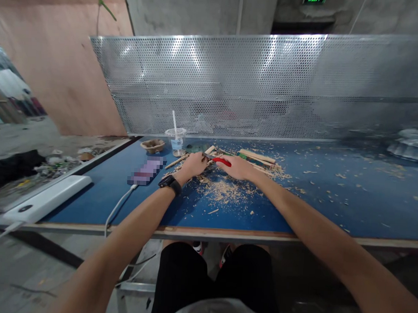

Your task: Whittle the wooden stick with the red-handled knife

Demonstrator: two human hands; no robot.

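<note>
Gripping red-handled knife [221,161], right hand [236,168], left hand [193,165] steadying wood

Cup [177,142] left of sticks [256,156]

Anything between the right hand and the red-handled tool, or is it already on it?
Nothing visible in the way. The right hand rests against the red-handled tool, and the left hand is at its other end by the blade. Wood sticks lie behind, shavings in front; neither blocks.
</note>
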